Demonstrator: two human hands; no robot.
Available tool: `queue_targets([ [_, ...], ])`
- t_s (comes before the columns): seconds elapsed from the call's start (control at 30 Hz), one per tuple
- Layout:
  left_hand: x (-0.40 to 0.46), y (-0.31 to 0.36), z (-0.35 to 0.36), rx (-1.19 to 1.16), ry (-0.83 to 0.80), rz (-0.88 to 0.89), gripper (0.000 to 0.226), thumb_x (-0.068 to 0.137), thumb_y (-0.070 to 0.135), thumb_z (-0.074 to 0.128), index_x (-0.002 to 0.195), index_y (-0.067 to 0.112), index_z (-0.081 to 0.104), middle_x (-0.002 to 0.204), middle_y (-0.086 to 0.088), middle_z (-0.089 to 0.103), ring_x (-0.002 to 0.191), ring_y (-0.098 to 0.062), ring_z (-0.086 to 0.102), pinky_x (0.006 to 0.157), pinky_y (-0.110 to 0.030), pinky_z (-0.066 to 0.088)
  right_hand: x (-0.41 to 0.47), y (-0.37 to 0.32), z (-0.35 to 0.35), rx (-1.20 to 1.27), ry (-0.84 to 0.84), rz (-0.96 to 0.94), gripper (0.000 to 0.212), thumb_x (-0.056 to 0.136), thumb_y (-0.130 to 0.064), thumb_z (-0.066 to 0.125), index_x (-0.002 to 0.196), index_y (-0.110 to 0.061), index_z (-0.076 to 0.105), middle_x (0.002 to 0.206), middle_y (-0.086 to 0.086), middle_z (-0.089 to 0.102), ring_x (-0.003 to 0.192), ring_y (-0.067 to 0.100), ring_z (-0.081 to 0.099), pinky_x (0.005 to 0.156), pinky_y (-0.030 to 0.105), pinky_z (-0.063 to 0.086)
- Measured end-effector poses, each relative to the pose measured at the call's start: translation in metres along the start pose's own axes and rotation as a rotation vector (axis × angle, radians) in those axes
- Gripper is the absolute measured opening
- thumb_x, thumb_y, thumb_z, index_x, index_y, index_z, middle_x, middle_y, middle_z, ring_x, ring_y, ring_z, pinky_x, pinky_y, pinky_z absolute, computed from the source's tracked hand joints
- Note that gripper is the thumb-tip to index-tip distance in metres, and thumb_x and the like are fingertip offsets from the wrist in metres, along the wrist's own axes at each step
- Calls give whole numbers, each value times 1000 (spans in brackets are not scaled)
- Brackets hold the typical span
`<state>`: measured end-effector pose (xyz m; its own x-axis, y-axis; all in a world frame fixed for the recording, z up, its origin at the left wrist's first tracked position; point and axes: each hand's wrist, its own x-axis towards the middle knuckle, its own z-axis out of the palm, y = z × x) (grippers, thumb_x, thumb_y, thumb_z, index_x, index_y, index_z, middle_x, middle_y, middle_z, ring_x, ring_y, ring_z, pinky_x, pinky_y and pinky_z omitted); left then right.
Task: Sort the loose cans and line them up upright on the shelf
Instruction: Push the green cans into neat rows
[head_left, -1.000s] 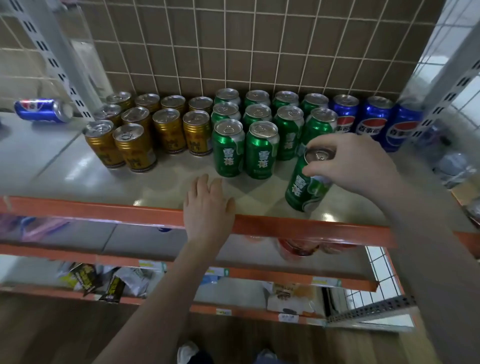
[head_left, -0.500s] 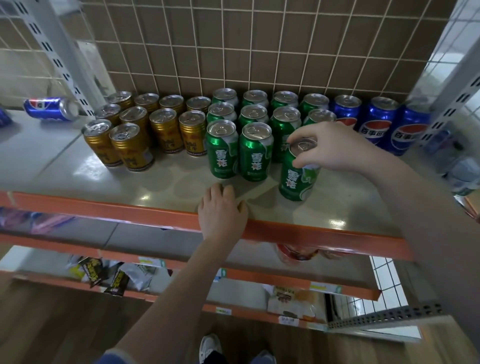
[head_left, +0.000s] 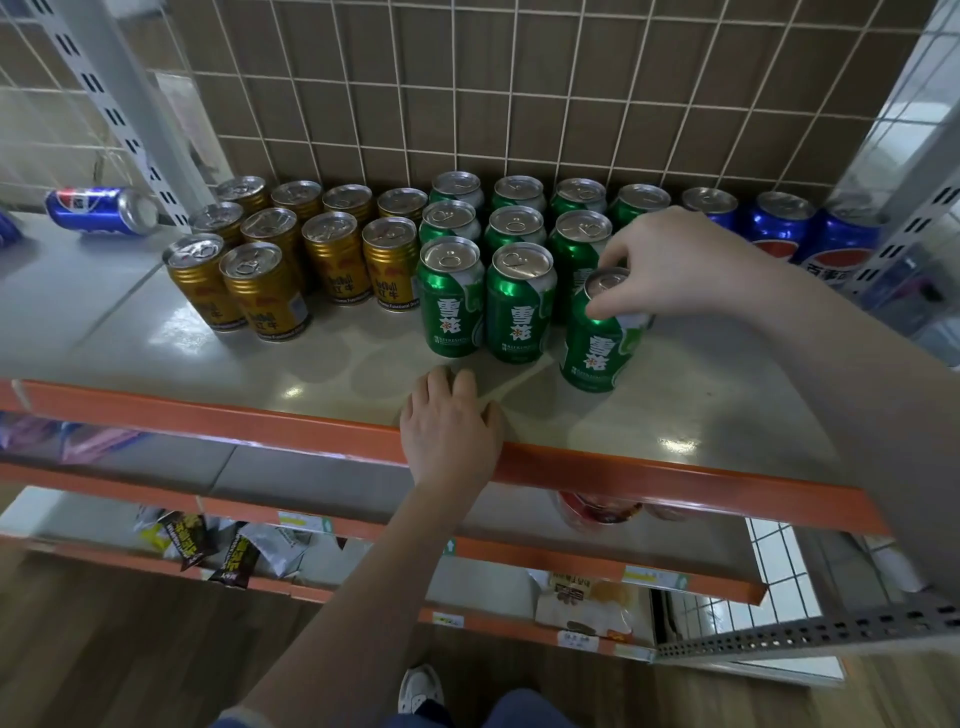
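Right hand (head_left: 670, 265) pinching the top of a green can (head_left: 597, 338); left hand (head_left: 449, 431) just flat on the shelf (head_left: 208, 421) edge nearby.

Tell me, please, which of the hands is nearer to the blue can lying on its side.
Left. The left hand rests on the shelf's orange front edge, right of the blue can; the right hand grips a green can farther right.

Green cans (head_left: 517, 306): glossy metal, bare silver tops. Shelf (head_left: 208, 358): smooth, glossy. Floor (head_left: 104, 649): wood.
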<state>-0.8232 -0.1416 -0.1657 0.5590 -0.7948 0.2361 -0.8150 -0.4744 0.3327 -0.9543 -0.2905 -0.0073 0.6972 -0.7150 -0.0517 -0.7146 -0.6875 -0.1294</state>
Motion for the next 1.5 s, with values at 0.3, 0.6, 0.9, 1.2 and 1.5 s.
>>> queue_targets([
  [0.3,-1,-1,2,12,56,30,33,77,31,48,96,7,62,101,-14,61,93,-34,56,76,-41,46,23,-1,-2,-28,8,-48,49,69,-35,69,104,-1,66,96,24,66,88,39,62,62,40,51],
  [0.6,0,-2,3,9,55,20,33,77,32,48,96,8,62,103,-14,61,95,-34,56,78,-41,47,25,-2,-1,-3,-8,-68,37,77,-32,68,103,-7,66,98,18,66,89,33,62,76,45,54],
  [0.9,0,-1,6,12,57,8,25,80,26,60,98,9,62,106,-13,61,98,-34,55,82,-42,45,17,2,5,9,45,-95,36,78,-32,66,103,-6,65,99,16,63,90,31,59,77,46,52],
  [1.2,0,1,2,-10,27,-16,28,83,26,54,104,9,61,114,-12,58,106,-33,51,88,-42,41,11,0,14,-17,124,-63,39,84,-31,60,112,-3,62,110,18,54,102,33,52,87,47,45],
  [1.5,2,2,-6,-25,-62,-45,32,88,30,47,114,13,55,124,-7,50,114,-26,43,93,-37,36,5,2,23,-8,161,-49,48,90,-39,53,131,-16,51,124,14,49,116,31,45,92,43,37],
])
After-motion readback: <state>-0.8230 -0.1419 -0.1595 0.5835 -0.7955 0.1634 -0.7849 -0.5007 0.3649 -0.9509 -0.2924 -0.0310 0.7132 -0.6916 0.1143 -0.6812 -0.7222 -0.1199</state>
